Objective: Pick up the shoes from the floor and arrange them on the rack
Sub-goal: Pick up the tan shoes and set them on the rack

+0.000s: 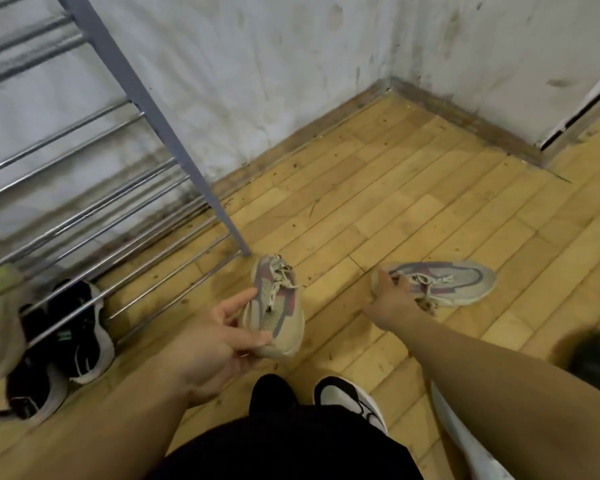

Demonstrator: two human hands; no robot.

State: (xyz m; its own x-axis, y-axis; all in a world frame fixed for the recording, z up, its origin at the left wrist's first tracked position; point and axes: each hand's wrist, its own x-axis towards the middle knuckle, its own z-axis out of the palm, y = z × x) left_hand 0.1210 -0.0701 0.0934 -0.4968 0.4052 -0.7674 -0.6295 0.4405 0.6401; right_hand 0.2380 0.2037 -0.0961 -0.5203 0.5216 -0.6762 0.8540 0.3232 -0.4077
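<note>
Head view: our left grip [219,337] is curled round one shoe [274,306] at its heel end, near the rack [84,188]. Our right grip [388,299] pinches the heel collar of the second shoe [444,282], which lies on the floor [430,188]. We judge both shoes light, with soft mesh and loose laces. The stiffer heel is the sound hold.

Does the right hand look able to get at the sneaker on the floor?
Probably yes: the right hand is at the sneaker, seemingly pinching its heel. Nothing lies between them, and the left hand only holds its mate, off to the side.
</note>
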